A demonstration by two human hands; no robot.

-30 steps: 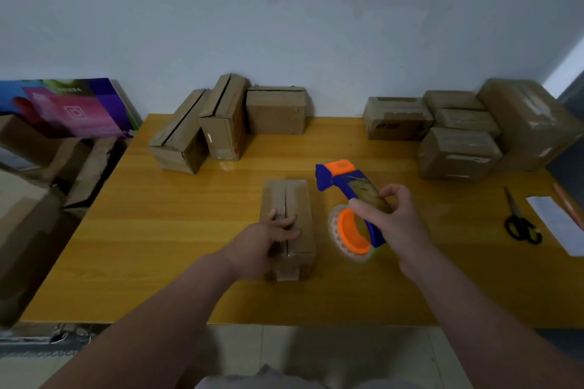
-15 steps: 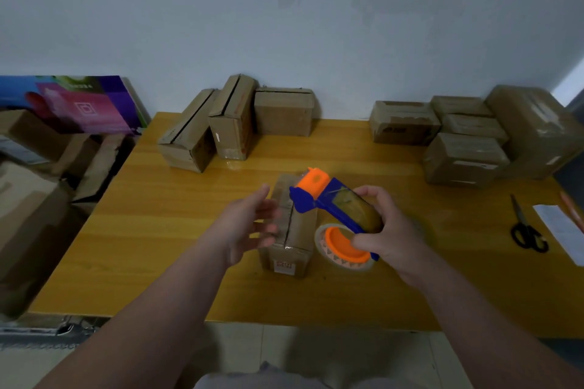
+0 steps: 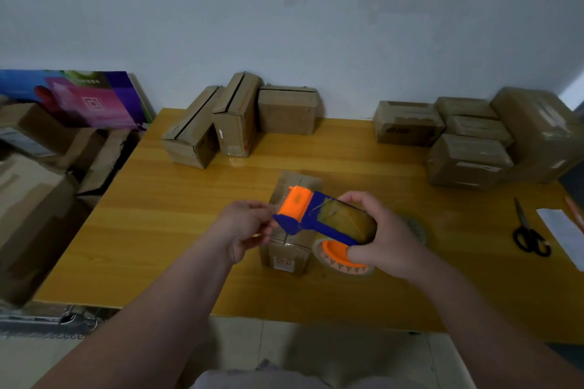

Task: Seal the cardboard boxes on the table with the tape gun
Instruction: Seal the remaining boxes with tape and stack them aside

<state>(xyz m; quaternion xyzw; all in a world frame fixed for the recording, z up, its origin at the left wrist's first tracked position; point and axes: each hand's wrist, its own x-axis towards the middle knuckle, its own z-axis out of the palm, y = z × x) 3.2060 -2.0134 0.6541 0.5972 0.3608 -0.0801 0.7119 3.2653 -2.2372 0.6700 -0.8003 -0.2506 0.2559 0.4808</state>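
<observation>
A small cardboard box (image 3: 297,181) lies lengthwise at the table's middle, its top flaps closed with a seam down the centre. Above it my right hand (image 3: 390,238) grips a blue and orange tape gun (image 3: 316,215) carrying a roll of clear tape on an orange hub (image 3: 339,257). The gun's orange head points left over the box. My left hand (image 3: 243,227) is at the gun's front edge, fingertips pinched together there, seemingly on the clear tape end. Much of the box top is hidden by the gun and hands.
Three unsealed boxes (image 3: 221,126) stand at the back left of the wooden table (image 3: 158,215); several taped boxes (image 3: 467,142) are stacked at the back right. Black scissors (image 3: 527,234) and a paper slip (image 3: 562,237) lie at the right edge. More cartons (image 3: 31,199) sit left of the table.
My left hand let go of the box, rose and reached the gun's front. My right hand swung the tape gun left over the box.
</observation>
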